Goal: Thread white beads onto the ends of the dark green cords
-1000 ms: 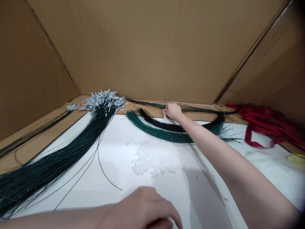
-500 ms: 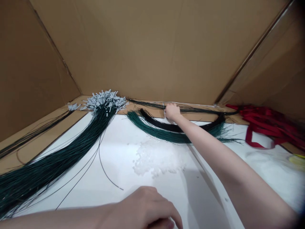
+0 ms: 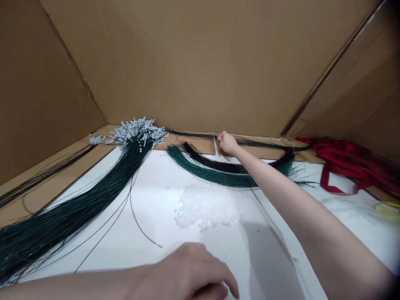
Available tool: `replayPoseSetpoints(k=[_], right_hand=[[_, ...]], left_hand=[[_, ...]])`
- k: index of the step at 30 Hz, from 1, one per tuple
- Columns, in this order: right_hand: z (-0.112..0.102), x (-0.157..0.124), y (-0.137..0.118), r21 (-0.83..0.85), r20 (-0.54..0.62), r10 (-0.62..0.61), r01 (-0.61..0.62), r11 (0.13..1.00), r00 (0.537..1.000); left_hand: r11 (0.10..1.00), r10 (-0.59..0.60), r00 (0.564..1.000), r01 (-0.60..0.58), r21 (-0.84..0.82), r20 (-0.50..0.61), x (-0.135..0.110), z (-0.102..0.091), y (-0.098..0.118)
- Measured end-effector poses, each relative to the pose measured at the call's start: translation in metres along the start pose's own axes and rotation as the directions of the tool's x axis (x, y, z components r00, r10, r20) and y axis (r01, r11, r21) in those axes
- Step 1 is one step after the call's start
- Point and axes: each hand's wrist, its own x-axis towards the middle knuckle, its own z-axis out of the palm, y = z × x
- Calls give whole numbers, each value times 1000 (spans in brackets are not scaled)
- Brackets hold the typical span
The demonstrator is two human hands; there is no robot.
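Observation:
At the back edge my right hand (image 3: 228, 143) is closed, right at a thin bundle of dark wires (image 3: 190, 134) along the cardboard wall. What its fingers pinch, if anything, is too small to make out. A narrow whitish strip (image 3: 216, 146) shows just left of it. Below its wrist lie a curved black wire bundle (image 3: 215, 164) and a curved green wire bundle (image 3: 200, 173). My left hand (image 3: 193, 271) rests low in front, fingers loosely bent with a gap to the thumb and nothing seen in them. Small clear-white beads (image 3: 206, 208) lie in a patch between the hands.
At left a thick bundle of dark green wires (image 3: 93, 204) ends in white beaded tips (image 3: 139, 129). A smaller beaded bundle (image 3: 46, 171) lies farther left. Red ribbon (image 3: 353, 162) is heaped at right near clear plastic (image 3: 362, 225). Cardboard walls (image 3: 200, 62) enclose the white surface.
My right hand has lifted slightly and its fingers have drawn together, leaving the whitish strip more visible. My left hand has hardly moved.

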Motion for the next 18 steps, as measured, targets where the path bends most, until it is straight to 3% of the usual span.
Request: replayPoseSetpoints(k=[9,18], right_hand=[[-24,3,-9,179,25,45,-49,983,999],[-58,9,-17,117,94,-8,-3,993,996]], left_hand=[[1000,-8,1000,8,4,0,-2,0,1],[1000,5,1000,-5,5,-9,-2,-1,2]])
